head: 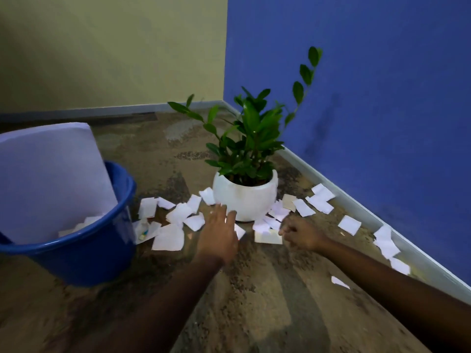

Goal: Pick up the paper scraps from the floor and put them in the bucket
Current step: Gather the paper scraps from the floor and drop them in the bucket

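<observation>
Several white paper scraps (pixel 168 238) lie scattered on the brown floor around a potted plant and along the right wall. A blue bucket (pixel 84 253) stands at the left, with a large white sheet (pixel 51 174) leaning out of it and a few scraps inside. My left hand (pixel 219 233) reaches forward, fingers spread and flat, over scraps just in front of the pot, holding nothing. My right hand (pixel 300 233) has its fingers curled, its fingertips at the edge of a scrap (pixel 267 236) on the floor; whether it grips the scrap is unclear.
A green plant in a round white pot (pixel 244 197) stands in the corner, right behind my hands. A blue wall with a white skirting board (pixel 382 220) runs along the right; a beige wall closes the back. Open floor lies near me.
</observation>
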A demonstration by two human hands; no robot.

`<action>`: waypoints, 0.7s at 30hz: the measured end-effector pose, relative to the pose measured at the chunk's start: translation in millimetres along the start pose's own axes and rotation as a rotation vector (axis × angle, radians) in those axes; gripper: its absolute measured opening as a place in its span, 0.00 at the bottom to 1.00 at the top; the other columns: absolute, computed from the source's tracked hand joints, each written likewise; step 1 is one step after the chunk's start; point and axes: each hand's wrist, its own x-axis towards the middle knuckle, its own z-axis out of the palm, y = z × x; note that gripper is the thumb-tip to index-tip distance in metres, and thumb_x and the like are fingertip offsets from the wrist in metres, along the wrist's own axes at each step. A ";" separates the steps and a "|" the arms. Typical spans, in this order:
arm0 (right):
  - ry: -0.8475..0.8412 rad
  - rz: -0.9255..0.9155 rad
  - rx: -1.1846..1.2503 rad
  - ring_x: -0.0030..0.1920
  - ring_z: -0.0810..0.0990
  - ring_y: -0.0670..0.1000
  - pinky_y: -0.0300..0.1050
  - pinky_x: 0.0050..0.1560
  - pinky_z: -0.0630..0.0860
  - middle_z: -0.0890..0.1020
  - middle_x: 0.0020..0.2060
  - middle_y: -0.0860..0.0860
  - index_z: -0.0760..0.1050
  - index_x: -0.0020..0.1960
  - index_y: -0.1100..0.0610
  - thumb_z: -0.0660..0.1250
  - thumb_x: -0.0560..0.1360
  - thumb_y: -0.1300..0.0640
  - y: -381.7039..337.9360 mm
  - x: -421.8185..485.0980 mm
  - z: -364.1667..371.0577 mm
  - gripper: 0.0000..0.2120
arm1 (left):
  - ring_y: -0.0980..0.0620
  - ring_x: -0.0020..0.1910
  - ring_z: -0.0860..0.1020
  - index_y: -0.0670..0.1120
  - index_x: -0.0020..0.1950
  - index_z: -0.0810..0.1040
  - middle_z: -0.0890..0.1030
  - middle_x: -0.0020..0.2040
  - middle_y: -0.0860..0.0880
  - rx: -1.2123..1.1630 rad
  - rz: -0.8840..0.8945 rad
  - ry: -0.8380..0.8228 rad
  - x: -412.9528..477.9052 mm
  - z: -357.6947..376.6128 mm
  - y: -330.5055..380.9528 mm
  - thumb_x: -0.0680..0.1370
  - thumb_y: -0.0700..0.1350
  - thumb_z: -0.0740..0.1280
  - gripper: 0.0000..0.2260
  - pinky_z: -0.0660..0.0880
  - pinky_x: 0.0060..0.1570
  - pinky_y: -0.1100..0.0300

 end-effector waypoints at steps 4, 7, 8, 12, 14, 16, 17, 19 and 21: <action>0.045 0.091 -0.135 0.33 0.71 0.41 0.36 0.35 0.66 0.74 0.32 0.44 0.72 0.31 0.51 0.60 0.76 0.66 77.8 -21.7 -3.7 0.18 | 0.43 0.75 0.59 0.42 0.75 0.57 0.60 0.76 0.41 0.024 0.065 -0.189 -10.5 39.7 36.8 0.81 0.45 0.56 0.23 0.57 0.74 0.54; 0.032 0.125 -0.228 0.49 0.78 0.50 0.41 0.50 0.71 0.81 0.51 0.51 0.79 0.53 0.61 0.60 0.76 0.64 125.2 -37.6 5.3 0.11 | 0.43 0.76 0.58 0.40 0.75 0.56 0.60 0.76 0.40 0.015 0.096 -0.284 -20.4 61.4 58.8 0.81 0.43 0.55 0.23 0.57 0.74 0.55; 0.032 0.134 -0.250 0.56 0.77 0.53 0.42 0.55 0.71 0.79 0.57 0.54 0.77 0.59 0.60 0.60 0.77 0.61 136.3 -42.3 9.0 0.13 | 0.45 0.76 0.57 0.40 0.76 0.55 0.59 0.76 0.40 0.012 0.114 -0.307 -23.5 67.5 64.4 0.80 0.44 0.54 0.24 0.56 0.74 0.56; 0.082 0.164 -0.332 0.63 0.72 0.53 0.39 0.62 0.67 0.73 0.65 0.54 0.69 0.68 0.57 0.57 0.80 0.54 163.0 -51.0 26.6 0.18 | 0.46 0.73 0.63 0.43 0.74 0.61 0.64 0.73 0.43 -0.035 0.120 -0.362 -26.9 85.9 83.2 0.79 0.45 0.57 0.23 0.63 0.71 0.55; 0.119 0.140 -0.406 0.65 0.70 0.53 0.40 0.65 0.66 0.70 0.68 0.53 0.66 0.71 0.56 0.57 0.80 0.54 170.8 -47.4 31.7 0.20 | 0.47 0.71 0.65 0.45 0.73 0.62 0.66 0.71 0.44 -0.061 0.087 -0.386 -25.5 92.6 92.8 0.78 0.46 0.58 0.22 0.65 0.70 0.54; 0.123 0.120 -0.402 0.65 0.70 0.52 0.41 0.64 0.66 0.71 0.67 0.53 0.68 0.69 0.57 0.57 0.80 0.54 175.7 -40.8 32.9 0.19 | 0.47 0.69 0.67 0.47 0.72 0.63 0.67 0.70 0.45 -0.074 0.059 -0.386 -24.7 100.2 103.9 0.78 0.46 0.58 0.22 0.66 0.69 0.54; 0.122 0.099 -0.388 0.64 0.71 0.52 0.40 0.62 0.66 0.73 0.65 0.54 0.70 0.67 0.57 0.56 0.80 0.55 178.6 -37.5 32.0 0.17 | 0.48 0.69 0.67 0.47 0.72 0.63 0.68 0.70 0.46 -0.083 0.050 -0.379 -24.6 104.5 110.2 0.78 0.46 0.58 0.21 0.65 0.69 0.54; 0.105 0.076 -0.365 0.61 0.72 0.51 0.40 0.59 0.67 0.76 0.61 0.53 0.75 0.60 0.57 0.57 0.79 0.55 184.5 -32.5 30.0 0.13 | 0.48 0.70 0.66 0.47 0.72 0.63 0.67 0.70 0.46 -0.116 0.035 -0.369 -23.3 112.9 123.8 0.78 0.45 0.58 0.21 0.64 0.70 0.56; 0.086 0.046 -0.356 0.60 0.73 0.51 0.38 0.58 0.67 0.77 0.59 0.53 0.75 0.58 0.57 0.60 0.78 0.55 190.0 -29.2 28.6 0.12 | 0.48 0.71 0.65 0.47 0.73 0.62 0.65 0.72 0.46 -0.159 0.037 -0.378 -19.7 121.1 137.0 0.79 0.44 0.58 0.21 0.63 0.71 0.57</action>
